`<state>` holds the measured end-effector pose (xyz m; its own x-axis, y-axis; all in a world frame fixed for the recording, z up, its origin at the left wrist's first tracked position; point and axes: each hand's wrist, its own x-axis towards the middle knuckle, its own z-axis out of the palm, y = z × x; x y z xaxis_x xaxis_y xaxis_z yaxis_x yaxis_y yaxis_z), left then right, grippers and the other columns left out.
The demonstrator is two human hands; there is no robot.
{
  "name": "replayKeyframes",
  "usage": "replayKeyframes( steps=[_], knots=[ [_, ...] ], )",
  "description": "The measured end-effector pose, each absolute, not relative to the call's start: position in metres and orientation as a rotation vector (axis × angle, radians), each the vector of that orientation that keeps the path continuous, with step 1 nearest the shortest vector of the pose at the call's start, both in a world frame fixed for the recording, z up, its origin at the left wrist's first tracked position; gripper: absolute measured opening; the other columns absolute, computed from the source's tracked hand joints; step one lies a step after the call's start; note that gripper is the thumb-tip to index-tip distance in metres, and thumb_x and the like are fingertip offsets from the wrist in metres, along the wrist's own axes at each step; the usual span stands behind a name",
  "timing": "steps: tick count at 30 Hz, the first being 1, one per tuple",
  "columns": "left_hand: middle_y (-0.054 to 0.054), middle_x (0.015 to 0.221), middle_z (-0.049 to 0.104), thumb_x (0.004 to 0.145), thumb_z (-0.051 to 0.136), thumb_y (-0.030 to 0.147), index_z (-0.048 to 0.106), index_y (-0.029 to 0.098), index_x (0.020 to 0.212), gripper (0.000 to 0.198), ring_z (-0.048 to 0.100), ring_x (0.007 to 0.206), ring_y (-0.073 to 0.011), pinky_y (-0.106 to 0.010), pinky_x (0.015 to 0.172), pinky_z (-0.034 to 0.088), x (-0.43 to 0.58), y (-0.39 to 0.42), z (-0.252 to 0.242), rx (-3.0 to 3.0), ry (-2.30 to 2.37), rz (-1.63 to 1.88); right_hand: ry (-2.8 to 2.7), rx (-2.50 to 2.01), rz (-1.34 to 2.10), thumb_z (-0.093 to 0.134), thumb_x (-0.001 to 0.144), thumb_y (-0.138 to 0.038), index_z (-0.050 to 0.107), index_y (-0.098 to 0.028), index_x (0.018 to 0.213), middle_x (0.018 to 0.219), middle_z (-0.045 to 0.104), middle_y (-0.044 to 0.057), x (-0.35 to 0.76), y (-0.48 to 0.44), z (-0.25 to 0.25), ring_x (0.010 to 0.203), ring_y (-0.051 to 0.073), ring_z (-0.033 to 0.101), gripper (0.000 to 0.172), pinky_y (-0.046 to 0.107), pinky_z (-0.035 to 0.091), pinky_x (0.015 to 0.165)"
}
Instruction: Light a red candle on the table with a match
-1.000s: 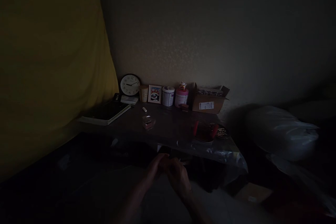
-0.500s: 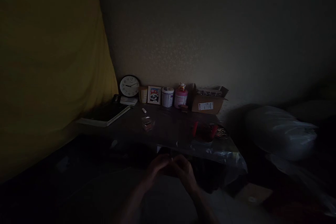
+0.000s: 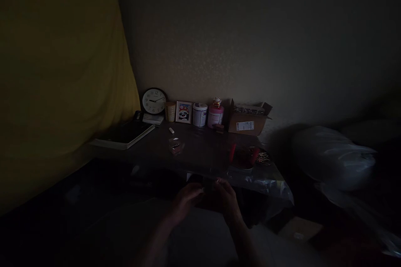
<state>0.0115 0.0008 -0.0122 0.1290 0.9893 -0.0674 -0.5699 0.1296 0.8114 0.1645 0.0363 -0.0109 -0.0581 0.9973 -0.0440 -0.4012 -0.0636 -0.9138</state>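
Note:
In the dim light, my left hand (image 3: 184, 201) is closed, with thumb and forefinger pinched. A tiny pale bit shows at its fingertips, too small to name. My right hand (image 3: 228, 196) is also closed in a pinch a short way to the right, and what it holds is too dark to make out. Both hands are in front of the table's (image 3: 200, 158) near edge. Beyond them on the table lies a small clear packet (image 3: 175, 147) with small things in it. A round dish (image 3: 246, 167) with two red upright pieces stands to the right.
A dish of thin pale pieces (image 3: 263, 157) sits at the right. Along the wall stand a clock (image 3: 154, 101), a picture frame (image 3: 184, 112), a white tin (image 3: 199, 115), a pink tin (image 3: 215, 117) and an open carton (image 3: 246, 123). A large book (image 3: 125, 135) lies left.
My hands were together at the fingertips and are now apart, the right one moved right and slightly up. The view has shifted slightly.

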Motion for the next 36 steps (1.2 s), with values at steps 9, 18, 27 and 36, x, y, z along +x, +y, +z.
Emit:
replayKeyframes(
  steps=[9, 18, 27, 36],
  knots=[
    [-0.009, 0.096, 0.070, 0.067, 0.069, 0.024, 0.068, 0.016, 0.090, 0.024, 0.060, 0.098, -0.0234, -0.034, 0.089, 0.040, 0.008, 0.002, -0.015, 0.675, 0.648, 1.288, -0.965, -0.958, 1.362, 0.069, 0.063, -0.048, 0.058, -0.017, 0.069, 0.061, 0.060, 0.000, 0.163, 0.033, -0.007, 0.057, 0.014, 0.056, 0.033, 0.025, 0.044, 0.056],
    [-0.006, 0.089, 0.070, 0.069, 0.068, 0.028, 0.068, 0.018, 0.087, 0.021, 0.062, 0.091, -0.0234, -0.034, 0.082, 0.042, 0.010, -0.002, -0.008, 0.731, 0.716, 1.290, -1.517, -1.125, 0.853, 0.054, 0.080, -0.041, 0.062, -0.020, 0.078, 0.073, 0.063, 0.002, 0.160, 0.016, 0.002, 0.070, 0.017, 0.058, 0.022, 0.023, 0.043, 0.061],
    [-0.005, 0.083, 0.069, 0.071, 0.066, 0.031, 0.067, 0.017, 0.084, 0.019, 0.062, 0.084, -0.0209, -0.031, 0.075, 0.044, 0.010, 0.000, -0.012, 0.755, 0.778, 1.295, -1.857, -1.056, 0.519, 0.046, 0.087, -0.028, 0.062, -0.023, 0.088, 0.083, 0.063, 0.003, 0.162, 0.017, -0.009, 0.075, 0.016, 0.059, 0.017, 0.023, 0.042, 0.066],
    [-0.004, 0.086, 0.069, 0.069, 0.068, 0.029, 0.069, 0.017, 0.083, 0.018, 0.061, 0.089, -0.0205, -0.030, 0.079, 0.043, 0.012, 0.000, -0.006, 0.717, 0.760, 1.318, -1.849, -1.026, 0.454, 0.046, 0.088, -0.028, 0.063, -0.023, 0.090, 0.085, 0.065, 0.004, 0.160, 0.014, -0.004, 0.077, 0.016, 0.060, 0.018, 0.023, 0.044, 0.068]
  ],
)
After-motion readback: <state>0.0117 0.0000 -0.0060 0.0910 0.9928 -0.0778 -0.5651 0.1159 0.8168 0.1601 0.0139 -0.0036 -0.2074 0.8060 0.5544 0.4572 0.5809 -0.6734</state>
